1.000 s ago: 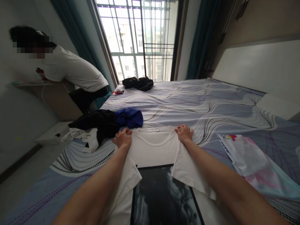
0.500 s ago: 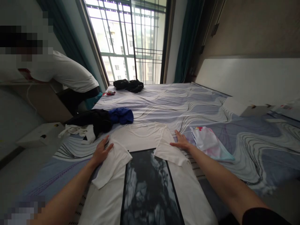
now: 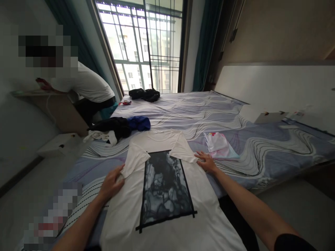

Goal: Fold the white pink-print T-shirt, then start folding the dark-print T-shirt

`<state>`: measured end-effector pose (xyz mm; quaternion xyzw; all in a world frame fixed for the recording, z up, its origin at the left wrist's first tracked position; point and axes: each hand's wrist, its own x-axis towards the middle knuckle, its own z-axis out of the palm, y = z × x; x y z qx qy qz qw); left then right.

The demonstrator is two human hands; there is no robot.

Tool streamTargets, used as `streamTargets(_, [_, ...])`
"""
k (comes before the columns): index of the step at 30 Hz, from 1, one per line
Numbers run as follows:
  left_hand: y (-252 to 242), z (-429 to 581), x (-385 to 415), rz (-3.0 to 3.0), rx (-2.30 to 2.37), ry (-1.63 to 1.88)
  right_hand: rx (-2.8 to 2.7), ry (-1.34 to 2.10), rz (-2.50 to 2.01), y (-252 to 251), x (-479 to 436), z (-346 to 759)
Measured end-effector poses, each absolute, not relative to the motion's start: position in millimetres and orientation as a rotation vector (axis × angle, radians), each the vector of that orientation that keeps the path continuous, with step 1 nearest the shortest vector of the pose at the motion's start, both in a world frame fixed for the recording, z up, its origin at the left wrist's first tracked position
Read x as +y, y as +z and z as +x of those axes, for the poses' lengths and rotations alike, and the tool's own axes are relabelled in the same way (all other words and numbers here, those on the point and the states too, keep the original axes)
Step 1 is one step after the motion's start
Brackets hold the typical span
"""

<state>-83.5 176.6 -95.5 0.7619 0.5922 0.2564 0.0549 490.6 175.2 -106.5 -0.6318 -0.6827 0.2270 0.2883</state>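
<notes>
A white T-shirt (image 3: 209, 195) with a dark rectangular print lies spread, front up, on the patterned bed sheet, its neckline toward the window. My left hand (image 3: 113, 182) rests at the shirt's left edge, just below the left sleeve, fingers apart. On the other side, my right hand (image 3: 205, 161) touches the edge by the right sleeve with its fingers spread. Both sleeves lie folded inward over the shirt's front. To the right of the shirt is a folded white and pink cloth (image 3: 221, 146).
Black clothing (image 3: 117, 127), a blue cloth (image 3: 140, 123) and a white cloth (image 3: 101, 136) lie at the left. Another black garment (image 3: 145, 94) is near the window. A person in white (image 3: 91, 83) bends over a desk (image 3: 60, 108). White boxes stand left and right.
The view has shifted, and more of the print's lower edge shows. Both hands have moved down along the shirt's sides, nearer the sleeve ends.
</notes>
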Motion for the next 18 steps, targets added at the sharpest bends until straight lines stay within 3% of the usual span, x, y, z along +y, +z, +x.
streamTargets(5, [-87.7, -53.0, 175.0, 2.017, 2.133, 0.945, -1.617, 0.376, -1.669, -122.6, 180.8, 479.8])
streamTargets(11, [-88.2, -55.0, 164.5, 1.938, 2.149, 1.139, -1.623, 0.300, -1.561, -129.6, 172.8, 482.1])
streamTargets(18, [-93.5, -51.3, 64.4, 2.194, 2.104, 0.919, -1.886, 0.175, -1.772, -122.1, 75.7, 460.0])
